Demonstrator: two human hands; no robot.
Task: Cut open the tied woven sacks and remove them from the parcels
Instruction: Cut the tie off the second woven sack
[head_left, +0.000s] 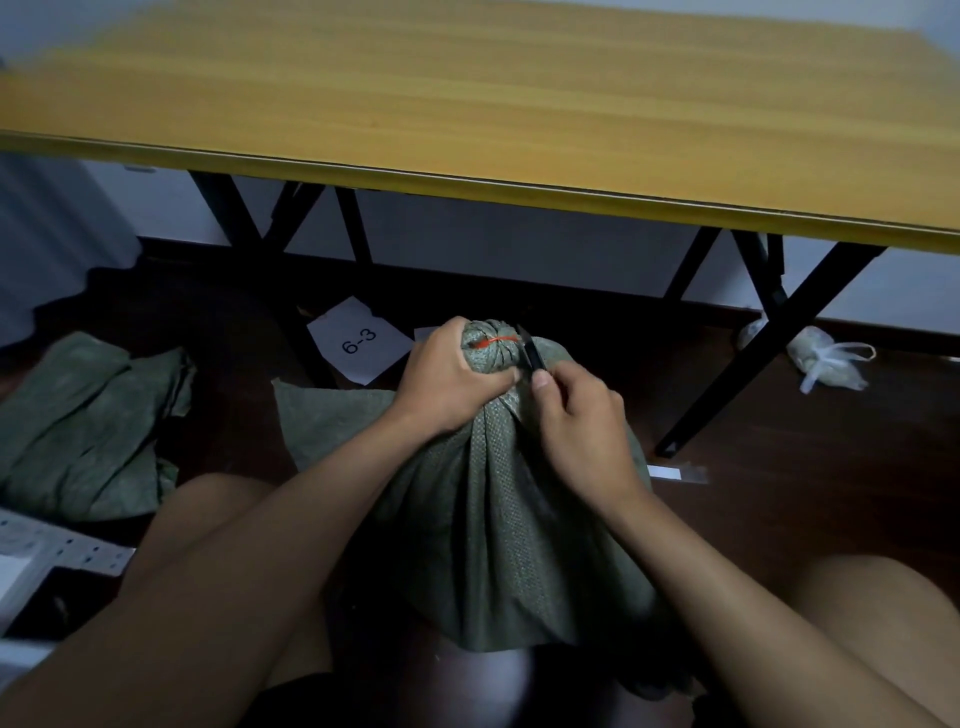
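Observation:
A full green woven sack (498, 519) stands between my knees on the dark floor. A red tie (497, 340) cinches its bunched neck. My left hand (447, 379) grips the neck just below the tie. A small black knife (531, 353) is pinched in my right hand (582, 426), its blade tip touching the right side of the tie. The sack hides whatever parcel it holds.
A yellow folding table (467, 104) on black legs (769, 343) stands just beyond the sack. Emptied green sacks (88, 426) lie at left. A sheet marked 6-3 (358, 340) and a small tied white bag (826, 358) lie on the floor. White packaging (31, 561) sits at lower left.

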